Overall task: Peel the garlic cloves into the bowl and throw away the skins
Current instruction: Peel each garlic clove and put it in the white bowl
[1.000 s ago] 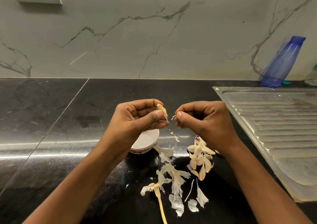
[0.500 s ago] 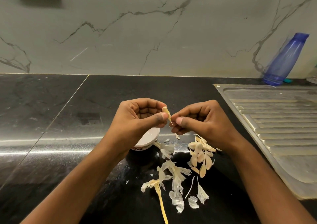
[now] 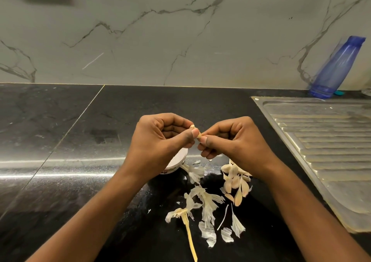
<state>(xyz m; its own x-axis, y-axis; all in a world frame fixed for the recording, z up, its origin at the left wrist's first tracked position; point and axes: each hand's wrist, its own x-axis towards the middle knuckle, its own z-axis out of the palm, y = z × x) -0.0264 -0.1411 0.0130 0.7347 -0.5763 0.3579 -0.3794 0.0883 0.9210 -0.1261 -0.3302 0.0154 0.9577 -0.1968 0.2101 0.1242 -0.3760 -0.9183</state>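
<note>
Black counter (image 3: 60,141), marble wall behind. Left hand (image 3: 158,143) and right hand (image 3: 230,141) both pinch one clove (image 3: 197,134) mid-counter, above the bowl (image 3: 176,161); skins (image 3: 204,205) lie toward the front edge.

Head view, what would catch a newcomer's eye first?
The left hand and right hand pinch one garlic clove between them, mid-counter, over a white bowl. Nearer the person, papery skins and loose cloves litter the black counter. A blue bottle stands by the wall, far right.
</note>
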